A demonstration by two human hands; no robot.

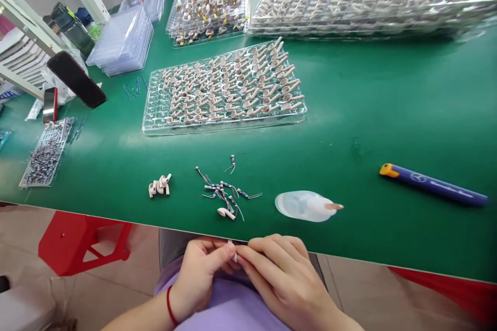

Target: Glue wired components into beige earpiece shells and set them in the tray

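Observation:
My left hand and my right hand meet just below the near edge of the green table, over my lap. Both pinch one small white earbud shell between their fingertips; most of it is hidden. On the table just above lie a loose pile of small wired parts, one white shell and a little group of white shells. A clear tray of several pale shells lies farther back.
A small clear bottle lies on its side right of the wired parts. A blue and yellow utility knife lies at right. Stacked trays fill the back. A phone, a tray of dark parts and a red stool are at left.

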